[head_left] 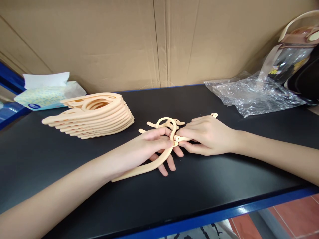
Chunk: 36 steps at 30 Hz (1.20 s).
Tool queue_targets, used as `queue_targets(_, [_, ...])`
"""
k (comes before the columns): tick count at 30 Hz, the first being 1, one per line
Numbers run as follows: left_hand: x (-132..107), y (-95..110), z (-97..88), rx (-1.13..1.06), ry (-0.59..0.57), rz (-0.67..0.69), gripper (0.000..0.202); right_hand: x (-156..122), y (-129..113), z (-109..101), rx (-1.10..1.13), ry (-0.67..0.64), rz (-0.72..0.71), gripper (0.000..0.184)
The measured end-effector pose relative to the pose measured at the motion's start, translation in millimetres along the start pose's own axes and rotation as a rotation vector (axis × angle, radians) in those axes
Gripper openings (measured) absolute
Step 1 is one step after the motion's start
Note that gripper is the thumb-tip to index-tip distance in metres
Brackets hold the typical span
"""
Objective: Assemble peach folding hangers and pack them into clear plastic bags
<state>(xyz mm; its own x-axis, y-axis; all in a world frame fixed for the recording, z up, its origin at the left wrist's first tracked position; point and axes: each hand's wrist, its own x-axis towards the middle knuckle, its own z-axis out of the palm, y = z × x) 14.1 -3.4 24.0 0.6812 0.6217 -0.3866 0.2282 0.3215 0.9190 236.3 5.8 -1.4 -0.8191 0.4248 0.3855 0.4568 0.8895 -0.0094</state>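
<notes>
"One blue edge [214, 215] bounds the near side of the black table [211, 186]. Red floor [294, 212] shows below it, at right."

"State of the left hand [152, 144]?"

"Thumb and forefinger pinch the hook [152, 165] at the neck; the other fingers extend loosely beneath it. Its long arm runs toward the near left, past the wrist; its round loop points to the far side."

"Right hand [205, 136]?"

"Curled, with thumb and fingertips pinching a beige link [183, 139]. The link's holed end lies at the neck of the hook — whether the two are joined cannot be told."

"Position of the hook?"

"Mid-table, in front of the person, between the hands."

"Next, the items beyond."

"Several loose parts [151, 124] lie just past the left fingers, partly hidden by the loop. Farther left stands a stack [104, 116] of beige hangers, layered one on another. At right, a clear bag [254, 94] lies crumpled."

"Rear of the table?"

"A tissue pack [47, 96] behind the stack, a sheet protruding; a bottle [294, 59] behind the bag. Cardboard [99, 43] forms the backdrop."
</notes>
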Motion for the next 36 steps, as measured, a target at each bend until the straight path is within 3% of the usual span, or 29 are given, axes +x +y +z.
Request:
queue_targets(25, [2.9,-0.5,1.3,-0.006,0.004,0.012,0.01,-0.9,0.2,-0.2,-0.008,-0.036,0.019,0.027])
queue_targets(36, [2.6,0.1,0.5,0.0,0.006,0.01,0.011,0.4,0.0,-0.7,-0.002,-0.008,-0.005,0.022])
